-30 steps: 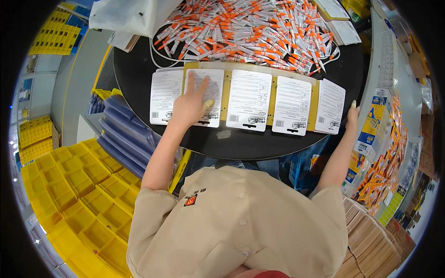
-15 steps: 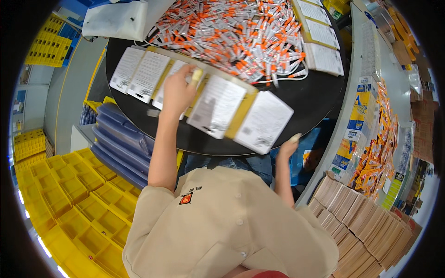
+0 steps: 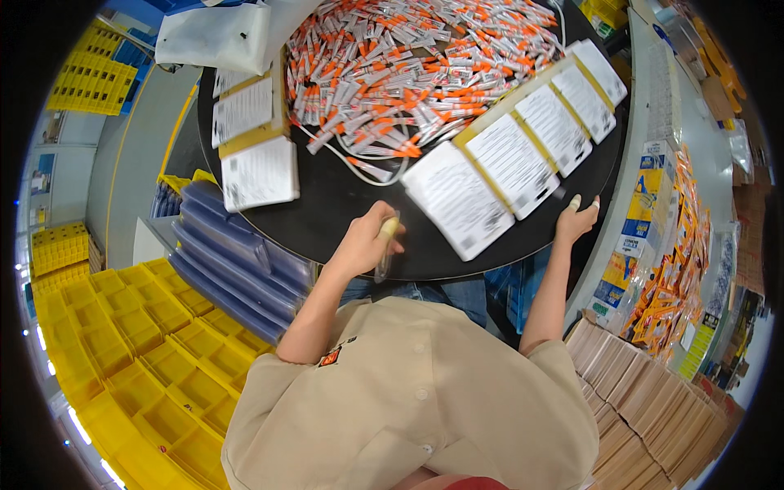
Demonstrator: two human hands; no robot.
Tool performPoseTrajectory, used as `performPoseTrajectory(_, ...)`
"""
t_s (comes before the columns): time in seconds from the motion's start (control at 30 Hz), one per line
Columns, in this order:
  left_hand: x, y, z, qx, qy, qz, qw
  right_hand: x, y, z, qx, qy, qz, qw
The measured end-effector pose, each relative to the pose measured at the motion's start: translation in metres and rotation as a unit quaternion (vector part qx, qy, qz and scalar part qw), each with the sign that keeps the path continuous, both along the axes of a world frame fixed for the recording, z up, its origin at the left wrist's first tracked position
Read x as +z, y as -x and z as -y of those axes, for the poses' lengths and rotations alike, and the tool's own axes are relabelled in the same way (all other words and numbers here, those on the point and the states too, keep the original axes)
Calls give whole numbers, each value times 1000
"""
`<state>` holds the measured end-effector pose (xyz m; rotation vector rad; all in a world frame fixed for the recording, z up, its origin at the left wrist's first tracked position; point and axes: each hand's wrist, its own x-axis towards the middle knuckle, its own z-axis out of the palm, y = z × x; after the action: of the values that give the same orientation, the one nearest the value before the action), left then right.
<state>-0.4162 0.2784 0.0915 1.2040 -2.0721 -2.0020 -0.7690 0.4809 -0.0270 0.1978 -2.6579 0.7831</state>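
My left hand (image 3: 367,242) is above the near edge of the round black table, with a pale finger cot on one finger. Its fingers are closed on a thin clear plastic piece (image 3: 382,265), blurred and partly hidden by the fingers. At the table's right edge, my right hand (image 3: 576,220) has its fingers apart, also with pale cots, and holds nothing. It is nearest to a row of white printed cards (image 3: 510,159) on a yellow strip. A large heap of small tubes with orange caps (image 3: 392,73) lies beyond both hands.
More white cards (image 3: 260,173) lie at the table's left. A white cable (image 3: 359,162) loops beside the tubes. Dark blue plastic sheets (image 3: 224,245) and yellow trays (image 3: 155,343) are at left. Stacked brown cardboard (image 3: 645,392) and orange packets (image 3: 657,286) are at right.
The round table has turned, carrying cards and tubes round. My left hand has come off the cards, moved nearer and right, and now grips a clear piece. My right hand has risen to the right.
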Motion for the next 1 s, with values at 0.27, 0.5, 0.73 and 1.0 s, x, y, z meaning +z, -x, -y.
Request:
performPoseTrajectory(0.27, -22, -54, 50, 195, 164, 87, 963, -39, -59, -18, -83, 349, 298, 885)
performPoseTrajectory(0.5, -30, -95, 137, 234, 224, 132, 937, -40, -204, -5, -88, 265, 273, 920)
performPoseTrajectory(0.73, -28, -122, 169, 256, 102, 56, 960, 58, -148, 22, 345, -140, -89, 924)
performPoseTrajectory(1.0, 17, -117, 151, 273, 217, -72, 934, 85, -171, 76, 604, -170, -47, 777)
